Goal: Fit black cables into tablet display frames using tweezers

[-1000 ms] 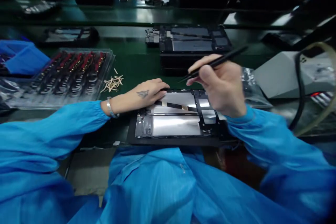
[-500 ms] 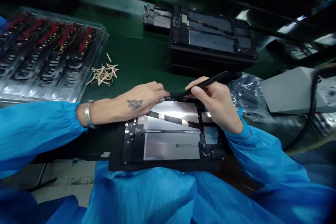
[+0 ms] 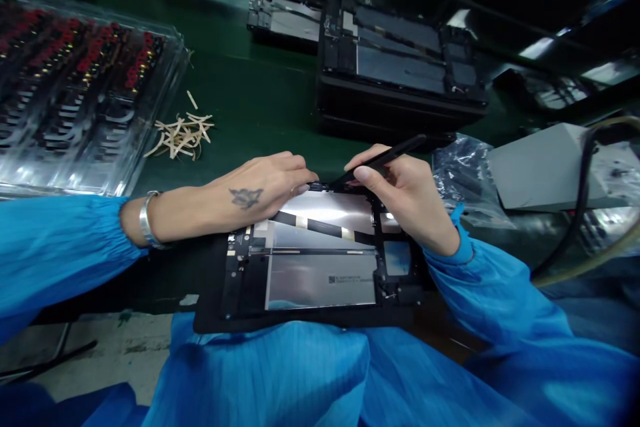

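Observation:
An opened tablet [image 3: 320, 280] lies before me at the bench's front edge, its inside facing up, with silver plates and a black ribbon cable [image 3: 325, 228] across them. My left hand [image 3: 265, 187] rests over its upper left part, fingers curled and closed at the far edge by a small black part [image 3: 316, 185]; what the fingertips pinch is partly hidden. In my right hand [image 3: 400, 187] is a slim black pen-like tool [image 3: 385, 157], gripped like a pencil. Its tip meets the tablet's far edge, just right of my left fingertips.
Clear plastic trays [image 3: 165, 80] of small circuit parts stand at left, beside a pile of thin beige strips [image 3: 183, 135]. Behind the tablet is a stack of opened tablets [image 3: 400, 100]. A plastic bag [image 3: 465, 173], a grey box [image 3: 535, 163] and a black cable [image 3: 575, 213] occupy the right.
The whole view has shifted slightly, so things appear a little farther left. Both hands keep their places at the tablet's far edge, the tool's tip still against it.

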`<state>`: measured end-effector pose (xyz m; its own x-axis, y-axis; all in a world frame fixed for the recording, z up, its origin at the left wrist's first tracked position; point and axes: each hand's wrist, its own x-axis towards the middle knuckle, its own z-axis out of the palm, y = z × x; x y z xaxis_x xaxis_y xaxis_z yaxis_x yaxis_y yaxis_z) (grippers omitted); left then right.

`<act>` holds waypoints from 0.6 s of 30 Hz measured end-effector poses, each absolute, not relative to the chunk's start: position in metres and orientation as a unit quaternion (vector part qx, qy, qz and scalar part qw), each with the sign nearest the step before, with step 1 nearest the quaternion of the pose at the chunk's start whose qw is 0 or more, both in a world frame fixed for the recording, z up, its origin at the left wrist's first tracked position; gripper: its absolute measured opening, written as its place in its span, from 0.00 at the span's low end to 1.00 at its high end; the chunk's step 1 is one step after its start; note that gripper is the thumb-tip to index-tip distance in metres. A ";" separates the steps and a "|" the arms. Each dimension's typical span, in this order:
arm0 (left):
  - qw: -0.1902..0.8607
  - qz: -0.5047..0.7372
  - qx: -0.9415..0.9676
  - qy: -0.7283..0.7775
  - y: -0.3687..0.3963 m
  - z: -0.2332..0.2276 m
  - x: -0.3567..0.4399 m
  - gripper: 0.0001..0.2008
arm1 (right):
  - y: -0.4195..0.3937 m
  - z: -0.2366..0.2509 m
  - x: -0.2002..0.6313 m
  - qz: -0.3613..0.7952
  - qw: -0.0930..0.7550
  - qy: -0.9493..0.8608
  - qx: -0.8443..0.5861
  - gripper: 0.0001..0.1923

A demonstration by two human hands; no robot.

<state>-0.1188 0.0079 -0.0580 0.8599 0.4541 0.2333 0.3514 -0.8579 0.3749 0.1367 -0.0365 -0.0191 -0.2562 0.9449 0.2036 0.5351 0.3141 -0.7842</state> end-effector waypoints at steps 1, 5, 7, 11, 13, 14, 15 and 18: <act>0.163 0.158 0.950 0.213 0.007 -0.057 -0.119 0.16 | -0.036 -0.019 0.137 0.294 0.340 -0.737 -0.505 0.11; 0.164 0.158 0.950 0.216 0.006 -0.053 -0.118 0.15 | -0.036 -0.020 0.138 0.290 0.331 -0.742 -0.506 0.12; 0.165 0.159 0.949 0.216 0.005 -0.052 -0.118 0.15 | -0.036 -0.020 0.138 0.299 0.332 -0.738 -0.505 0.13; 0.163 0.163 0.949 0.217 0.006 -0.053 -0.118 0.14 | -0.036 -0.020 0.139 0.334 0.350 -0.718 -0.500 0.13; 0.161 0.165 0.949 0.216 0.006 -0.053 -0.118 0.15 | -0.037 -0.019 0.138 0.336 0.352 -0.715 -0.502 0.14; 0.161 0.165 0.949 0.216 0.005 -0.054 -0.118 0.15 | -0.037 -0.018 0.138 0.334 0.350 -0.716 -0.504 0.15; 0.161 0.164 0.949 0.217 0.005 -0.053 -0.118 0.15 | -0.037 -0.018 0.138 0.330 0.347 -0.717 -0.507 0.15; 0.164 0.161 0.949 0.217 0.005 -0.053 -0.118 0.15 | -0.037 -0.017 0.137 0.319 0.339 -0.722 -0.512 0.15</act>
